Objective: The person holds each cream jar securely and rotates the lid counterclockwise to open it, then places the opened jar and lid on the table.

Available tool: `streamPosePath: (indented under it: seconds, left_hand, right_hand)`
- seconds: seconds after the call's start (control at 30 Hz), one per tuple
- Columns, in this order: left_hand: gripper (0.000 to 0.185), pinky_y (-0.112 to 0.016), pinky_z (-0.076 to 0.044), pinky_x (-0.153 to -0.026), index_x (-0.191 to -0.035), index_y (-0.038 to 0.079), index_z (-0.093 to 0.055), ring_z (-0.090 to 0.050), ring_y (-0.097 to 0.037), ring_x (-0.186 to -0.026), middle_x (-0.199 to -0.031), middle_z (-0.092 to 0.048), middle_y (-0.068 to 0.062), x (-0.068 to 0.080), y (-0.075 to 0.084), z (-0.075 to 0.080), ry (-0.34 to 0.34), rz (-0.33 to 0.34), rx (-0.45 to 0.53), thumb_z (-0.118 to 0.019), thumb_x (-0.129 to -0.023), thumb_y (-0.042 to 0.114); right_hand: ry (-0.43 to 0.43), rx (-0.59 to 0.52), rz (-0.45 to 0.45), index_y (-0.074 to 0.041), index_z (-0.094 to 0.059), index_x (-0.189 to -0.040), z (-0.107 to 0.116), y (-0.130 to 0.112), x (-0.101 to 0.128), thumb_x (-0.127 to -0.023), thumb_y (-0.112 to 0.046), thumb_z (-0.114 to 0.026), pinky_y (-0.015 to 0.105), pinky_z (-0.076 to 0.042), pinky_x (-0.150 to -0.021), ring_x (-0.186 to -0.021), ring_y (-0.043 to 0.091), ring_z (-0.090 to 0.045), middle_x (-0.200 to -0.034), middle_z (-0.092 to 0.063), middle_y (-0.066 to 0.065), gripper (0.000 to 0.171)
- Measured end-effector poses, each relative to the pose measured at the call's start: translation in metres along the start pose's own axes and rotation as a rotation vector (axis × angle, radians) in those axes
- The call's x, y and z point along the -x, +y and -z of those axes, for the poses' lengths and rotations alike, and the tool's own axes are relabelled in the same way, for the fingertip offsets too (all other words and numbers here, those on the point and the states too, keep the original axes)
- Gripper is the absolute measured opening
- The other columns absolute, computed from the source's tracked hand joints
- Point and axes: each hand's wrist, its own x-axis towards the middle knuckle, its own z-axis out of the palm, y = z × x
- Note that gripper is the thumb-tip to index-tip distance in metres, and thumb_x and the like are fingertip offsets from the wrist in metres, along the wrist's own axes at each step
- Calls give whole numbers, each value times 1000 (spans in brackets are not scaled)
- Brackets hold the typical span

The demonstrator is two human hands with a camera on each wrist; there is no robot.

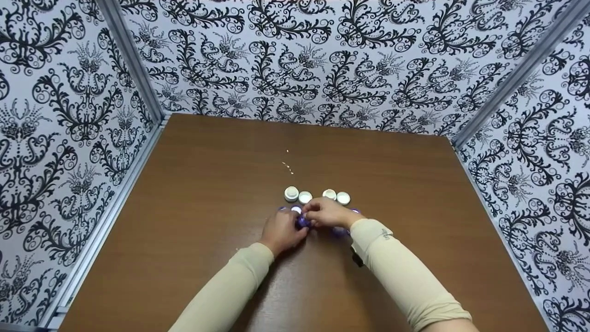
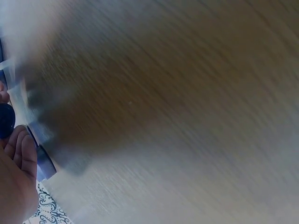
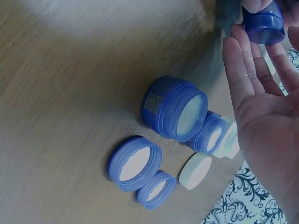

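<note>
A small blue jar (image 1: 303, 222) is held between the two hands over the middle of the table. My left hand (image 1: 282, 230) grips it from the left side. From the other side my right hand (image 1: 329, 213) pinches at its top, with the other fingers loosely bent. In the right wrist view the blue jar (image 3: 263, 25) appears at the upper right by the fingertips. Only the dark blue round face (image 2: 7, 120) of the held thing shows in the left wrist view, at its left edge. The fingers partly hide the jar.
Opened blue jars (image 3: 175, 109) with pale contents stand beneath the right forearm, beside blue lids (image 3: 135, 163) lying inner side up. Farther back are white jars (image 1: 291, 193) and white lids (image 1: 343, 198). Pale specks (image 1: 288, 167) lie beyond them. Patterned walls (image 1: 304, 69) enclose the table.
</note>
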Motion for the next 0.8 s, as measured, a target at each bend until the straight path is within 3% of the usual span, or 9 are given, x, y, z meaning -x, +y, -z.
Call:
streamPosePath:
  seconds: [0.5, 0.8]
  left_hand:
    - [38, -45, -53, -64, -90, 8, -71, -64, -26, -75, -81, -66, -6, 0, 0, -1, -1, -4, 8, -76, -78, 43]
    - [36, -44, -53, -62, -88, 9, -70, -64, -24, -73, -80, -66, -4, 0, 0, 1, -16, 9, 7, -76, -77, 42]
  right_hand:
    - [1, 19, 24, 7, -67, -105, 1, -1, 1, -86, 2, -57, 22, -48, -62, -70, 10, -58, -86, -65, 3, 22]
    - [1, 5, 14, 5, -66, -107, 0, -1, 0, -85, 3, -57, 24, -50, -63, -73, 13, -60, -90, -65, 5, 24]
